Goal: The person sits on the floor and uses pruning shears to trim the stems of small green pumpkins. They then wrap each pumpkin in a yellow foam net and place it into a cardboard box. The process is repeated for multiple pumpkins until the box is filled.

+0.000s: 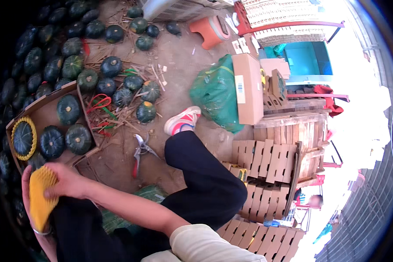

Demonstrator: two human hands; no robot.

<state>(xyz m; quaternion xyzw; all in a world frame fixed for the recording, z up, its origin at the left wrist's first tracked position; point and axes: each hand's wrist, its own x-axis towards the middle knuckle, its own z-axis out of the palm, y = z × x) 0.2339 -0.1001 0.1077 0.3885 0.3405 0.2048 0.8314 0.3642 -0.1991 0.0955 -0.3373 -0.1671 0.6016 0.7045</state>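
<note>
A yellow foam net sleeve [43,192] is held between my two hands at the lower left. My right hand [67,180] grips its side, thumb and fingers closed on the foam. My left hand [26,185] lies along the outer side of the sleeve, with most of its fingers behind the foam; a bracelet circles that wrist. Whether something sits inside the sleeve is hidden. Just beyond is an open cardboard box [86,114] holding several dark green squashes [77,139]. One squash [23,138] in the box wears a yellow net sleeve.
A heap of squashes [35,59] covers the far left. Pruning shears [142,152] with red handles lie on the floor before my foot. A green sack [214,89], a closed carton [248,89], an orange stool [208,32] and stacked folded cartons [266,161] stand to the right.
</note>
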